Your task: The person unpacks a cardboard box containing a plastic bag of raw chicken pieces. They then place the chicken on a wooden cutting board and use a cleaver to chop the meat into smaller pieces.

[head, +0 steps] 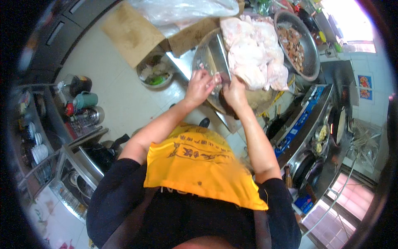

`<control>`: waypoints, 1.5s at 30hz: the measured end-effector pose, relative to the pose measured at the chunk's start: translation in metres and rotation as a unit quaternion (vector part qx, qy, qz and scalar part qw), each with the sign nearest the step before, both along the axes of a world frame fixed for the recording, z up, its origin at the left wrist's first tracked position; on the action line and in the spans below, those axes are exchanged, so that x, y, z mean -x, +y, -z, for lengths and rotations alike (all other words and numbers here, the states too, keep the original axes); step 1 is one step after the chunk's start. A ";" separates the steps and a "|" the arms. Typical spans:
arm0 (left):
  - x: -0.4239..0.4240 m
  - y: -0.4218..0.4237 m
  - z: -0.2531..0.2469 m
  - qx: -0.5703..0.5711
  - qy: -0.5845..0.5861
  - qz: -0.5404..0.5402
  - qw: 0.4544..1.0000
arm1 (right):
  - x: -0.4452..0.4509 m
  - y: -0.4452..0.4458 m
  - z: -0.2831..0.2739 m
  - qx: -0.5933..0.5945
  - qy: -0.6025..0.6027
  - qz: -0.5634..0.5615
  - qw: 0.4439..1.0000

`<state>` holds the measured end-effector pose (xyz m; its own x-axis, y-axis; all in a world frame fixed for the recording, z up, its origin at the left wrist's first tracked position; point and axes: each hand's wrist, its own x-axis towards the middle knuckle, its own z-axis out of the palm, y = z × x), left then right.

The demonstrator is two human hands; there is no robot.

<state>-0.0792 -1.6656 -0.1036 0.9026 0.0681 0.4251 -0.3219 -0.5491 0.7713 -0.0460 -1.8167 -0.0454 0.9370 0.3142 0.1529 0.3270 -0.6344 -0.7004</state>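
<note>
My right hand (pixel 235 93) is closed around the handle of a broad-bladed cleaver (pixel 219 56), whose blade points away from me over a round chopping board (pixel 259 101). At the board's left part, my left hand (pixel 199 85) holds a small piece of raw meat (pixel 216 79) between its fingers, just left of the cleaver's handle end. Pale, skin-on raw poultry pieces (pixel 255 53) lie heaped right of the blade, on the far side of the board. Part of the board is hidden by the meat and my hands.
Beyond the board's right side stands a metal basin of cut meat (pixel 295 46). An open cardboard box (pixel 136 34) with plastic sheeting (pixel 189 11) is at the back left, above a bowl of scraps (pixel 154 73). A stove counter with pans (pixel 306 168) runs along the right.
</note>
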 end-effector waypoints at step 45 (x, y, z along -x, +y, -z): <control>-0.306 0.191 -0.135 -0.033 -0.036 -0.034 0.998 | -0.071 0.127 -0.124 -0.490 0.386 0.030 0.781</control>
